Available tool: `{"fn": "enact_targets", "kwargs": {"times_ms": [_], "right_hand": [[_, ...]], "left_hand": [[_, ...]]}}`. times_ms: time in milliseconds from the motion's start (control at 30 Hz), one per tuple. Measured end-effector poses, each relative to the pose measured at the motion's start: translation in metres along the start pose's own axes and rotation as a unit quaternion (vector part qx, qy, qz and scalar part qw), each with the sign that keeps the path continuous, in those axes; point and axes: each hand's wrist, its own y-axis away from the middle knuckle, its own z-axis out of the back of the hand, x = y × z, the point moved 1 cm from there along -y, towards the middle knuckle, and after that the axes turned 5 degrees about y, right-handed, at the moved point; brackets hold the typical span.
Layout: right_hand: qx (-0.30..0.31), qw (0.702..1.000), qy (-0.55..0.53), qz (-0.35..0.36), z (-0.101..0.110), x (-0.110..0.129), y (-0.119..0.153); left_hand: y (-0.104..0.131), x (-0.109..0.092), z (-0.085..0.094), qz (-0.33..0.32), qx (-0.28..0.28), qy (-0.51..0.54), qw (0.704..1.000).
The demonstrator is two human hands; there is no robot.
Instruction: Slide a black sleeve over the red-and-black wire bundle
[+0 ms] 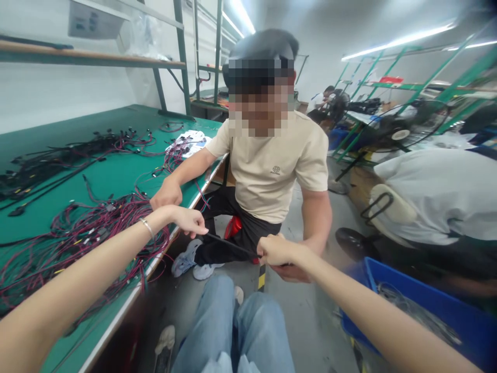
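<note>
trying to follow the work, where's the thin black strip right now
In the head view, the thin black strip is centre frame, stretched between the left hand and right hand, just off the green table edge.

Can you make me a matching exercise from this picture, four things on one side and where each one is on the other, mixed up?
Things:
1. black cable
2. red and black wire harnesses
3. blue bin
4. bracelet

Places:
A. on the floor at lower right
B. spread over the green table
C. on the wrist of the left hand
D. stretched between the left hand and the right hand

Pairs: 1-D, 2-B, 3-A, 4-C
</note>
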Motion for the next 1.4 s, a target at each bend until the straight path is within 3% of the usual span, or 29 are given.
{"fn": "enact_targets", "kwargs": {"times_ms": [100, 300, 433, 533, 600, 633, 733, 833, 933, 1000, 1033, 1133, 1400], "right_hand": [[-0.052, 0.998, 0.022, -0.006, 0.002, 0.003, 0.016], [-0.123, 0.990, 0.068, -0.026, 0.008, 0.008, 0.043], [-0.257, 0.965, 0.048, -0.022, 0.002, 0.022, 0.072], [-0.220, 0.969, -0.101, 0.055, -0.025, 0.037, 0.102], [-0.167, 0.966, -0.186, 0.062, -0.054, 0.042, 0.119], [-0.144, 0.965, -0.215, 0.047, -0.071, 0.043, 0.126], [-0.096, 0.961, -0.260, -0.023, -0.126, 0.040, 0.134], [-0.049, 0.952, -0.275, -0.124, -0.182, 0.038, 0.125], [-0.030, 0.923, -0.268, -0.275, -0.230, 0.045, 0.106], [-0.027, 0.903, -0.267, -0.336, -0.254, 0.054, 0.093], [-0.031, 0.895, -0.271, -0.353, -0.263, 0.058, 0.087], [-0.059, 0.884, -0.289, -0.364, -0.279, 0.061, 0.073], [-0.138, 0.839, -0.361, -0.384, -0.290, 0.039, 0.056]], "left_hand": [[0.012, -0.007, -0.002, -0.005, 0.009, -0.007, 1.000], [0.020, -0.022, 0.006, -0.006, -0.072, -0.020, 0.997], [0.032, -0.032, 0.000, -0.034, -0.240, -0.005, 0.970], [0.055, -0.037, -0.022, -0.077, -0.403, 0.084, 0.908], [0.068, -0.038, -0.043, -0.088, -0.461, 0.138, 0.872], [0.072, -0.037, -0.056, -0.082, -0.466, 0.154, 0.868], [0.071, -0.026, -0.105, -0.047, -0.420, 0.209, 0.882], [0.054, -0.010, -0.178, 0.004, -0.336, 0.214, 0.917], [0.032, 0.005, -0.261, 0.111, -0.298, 0.074, 0.945], [0.022, 0.012, -0.306, 0.217, -0.198, 0.010, 0.956], [0.019, 0.014, -0.321, 0.225, -0.166, 0.001, 0.960], [0.014, 0.020, -0.339, 0.220, -0.140, 0.007, 0.965], [0.015, 0.017, -0.330, 0.231, -0.153, -0.008, 0.961]]}}
